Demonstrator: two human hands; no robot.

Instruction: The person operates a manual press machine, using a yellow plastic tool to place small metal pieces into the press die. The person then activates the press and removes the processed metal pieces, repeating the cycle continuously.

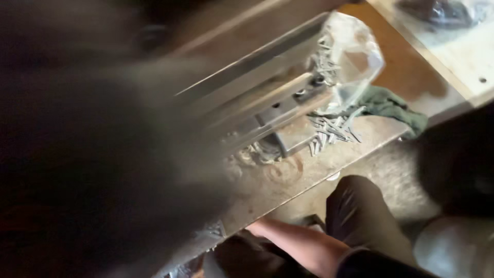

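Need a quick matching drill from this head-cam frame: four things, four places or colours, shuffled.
Things:
1. crumpled green cloth
2. pile of thin grey metal nails
3. clear plastic bag
4. bare forearm

Places or colours:
A. see-through, above the nails at the top of the bench
B. below the edge of the worn wooden bench, at the bottom of the frame
C. green, at the bench's right end
D. grey, loose on the bench beside the metal block

Pairs: 1-C, 2-D, 3-A, 4-B

The hands themselves are out of view; the left of the frame is a dark blur.
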